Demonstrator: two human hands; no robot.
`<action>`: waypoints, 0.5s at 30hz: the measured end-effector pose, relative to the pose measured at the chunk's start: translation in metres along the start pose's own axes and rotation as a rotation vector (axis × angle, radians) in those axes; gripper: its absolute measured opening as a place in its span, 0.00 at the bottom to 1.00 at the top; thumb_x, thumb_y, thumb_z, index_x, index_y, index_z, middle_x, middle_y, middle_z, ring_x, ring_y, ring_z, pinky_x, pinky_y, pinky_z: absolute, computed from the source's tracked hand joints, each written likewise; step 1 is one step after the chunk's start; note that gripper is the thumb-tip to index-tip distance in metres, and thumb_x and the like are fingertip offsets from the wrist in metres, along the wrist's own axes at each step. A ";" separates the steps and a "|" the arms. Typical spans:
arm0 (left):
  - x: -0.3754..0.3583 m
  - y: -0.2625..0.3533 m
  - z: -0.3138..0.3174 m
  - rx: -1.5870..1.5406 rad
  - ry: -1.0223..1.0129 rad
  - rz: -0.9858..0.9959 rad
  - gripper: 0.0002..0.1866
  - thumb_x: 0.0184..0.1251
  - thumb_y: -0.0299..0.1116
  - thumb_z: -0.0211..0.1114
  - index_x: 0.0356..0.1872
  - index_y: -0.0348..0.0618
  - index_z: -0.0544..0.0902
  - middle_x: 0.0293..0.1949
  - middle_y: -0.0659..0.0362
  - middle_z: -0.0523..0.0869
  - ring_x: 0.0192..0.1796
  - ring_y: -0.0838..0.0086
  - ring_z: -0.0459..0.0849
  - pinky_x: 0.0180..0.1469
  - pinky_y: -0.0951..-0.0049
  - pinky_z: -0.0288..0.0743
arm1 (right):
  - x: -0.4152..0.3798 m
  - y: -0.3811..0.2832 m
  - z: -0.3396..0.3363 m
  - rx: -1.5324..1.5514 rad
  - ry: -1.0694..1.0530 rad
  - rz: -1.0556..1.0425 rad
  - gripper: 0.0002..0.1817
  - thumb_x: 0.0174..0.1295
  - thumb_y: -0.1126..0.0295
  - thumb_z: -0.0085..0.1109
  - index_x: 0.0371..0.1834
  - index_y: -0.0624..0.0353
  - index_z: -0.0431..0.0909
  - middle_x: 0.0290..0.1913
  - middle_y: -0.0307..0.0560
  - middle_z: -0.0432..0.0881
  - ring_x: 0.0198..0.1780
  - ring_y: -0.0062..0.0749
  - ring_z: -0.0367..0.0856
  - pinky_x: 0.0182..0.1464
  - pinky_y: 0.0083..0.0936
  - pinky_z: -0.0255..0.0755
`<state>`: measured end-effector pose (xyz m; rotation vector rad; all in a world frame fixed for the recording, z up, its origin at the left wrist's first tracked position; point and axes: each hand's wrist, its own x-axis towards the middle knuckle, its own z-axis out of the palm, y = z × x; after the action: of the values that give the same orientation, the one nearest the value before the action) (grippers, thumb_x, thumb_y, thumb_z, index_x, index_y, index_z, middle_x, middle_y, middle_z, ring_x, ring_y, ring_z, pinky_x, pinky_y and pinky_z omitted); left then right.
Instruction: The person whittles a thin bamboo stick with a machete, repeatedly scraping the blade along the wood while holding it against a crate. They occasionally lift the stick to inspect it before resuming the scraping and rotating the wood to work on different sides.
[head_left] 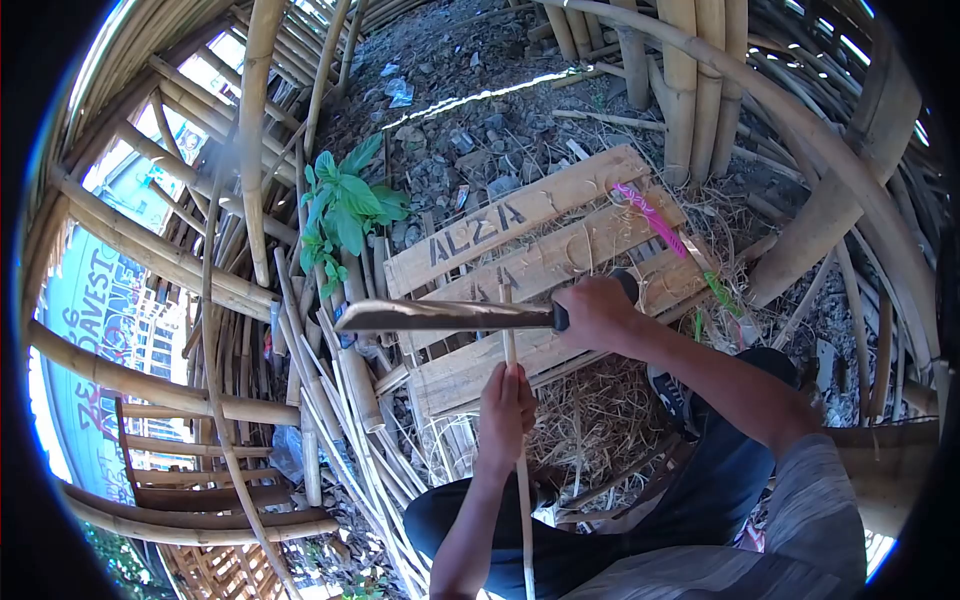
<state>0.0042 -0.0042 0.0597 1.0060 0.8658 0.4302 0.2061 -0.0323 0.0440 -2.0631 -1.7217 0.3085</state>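
Observation:
My right hand (597, 318) is wrapped round the dark handle of a machete (450, 317), whose broad blade points left across the view. Below it, my left hand (508, 408) grips a thin bamboo stick (525, 500) that runs down toward my lap. The blade crosses over the upper part of the stick, just above my left fingers. Under both hands lies a slatted wooden pallet (560, 215) with dark stencilled letters. Pale shavings are scattered on its boards.
Long split bamboo strips (375, 470) lie at the left, by a leafy green plant (345, 205). A pink-and-green strap (655, 222) rests on the pallet's right side. Thick bamboo poles (700, 90) stand at the back right. Dry shavings (600, 420) cover the ground between my legs.

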 end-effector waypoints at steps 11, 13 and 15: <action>0.011 -0.005 -0.010 0.004 -0.020 -0.049 0.14 0.76 0.43 0.42 0.29 0.51 0.66 0.15 0.72 0.55 0.14 0.88 0.51 0.14 0.83 0.42 | -0.002 -0.017 0.013 0.027 -0.132 0.069 0.11 0.43 0.65 0.60 0.27 0.59 0.81 0.27 0.54 0.82 0.32 0.46 0.84 0.37 0.38 0.77; 0.016 -0.005 -0.011 -0.013 -0.037 -0.076 0.14 0.76 0.43 0.42 0.29 0.51 0.66 0.15 0.72 0.55 0.14 0.88 0.50 0.13 0.83 0.42 | 0.003 -0.010 0.011 0.070 -0.108 0.156 0.11 0.43 0.65 0.59 0.27 0.59 0.81 0.28 0.54 0.82 0.33 0.45 0.84 0.39 0.39 0.77; 0.013 -0.010 -0.010 -0.134 -0.052 -0.156 0.14 0.76 0.42 0.42 0.28 0.51 0.65 0.14 0.72 0.54 0.13 0.88 0.50 0.13 0.83 0.42 | -0.008 -0.016 0.014 0.042 -0.053 0.137 0.11 0.43 0.65 0.59 0.27 0.59 0.81 0.28 0.54 0.82 0.33 0.45 0.84 0.39 0.39 0.77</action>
<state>0.0037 0.0053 0.0434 0.8165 0.8506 0.3232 0.1850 -0.0354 0.0383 -2.1647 -1.5918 0.4414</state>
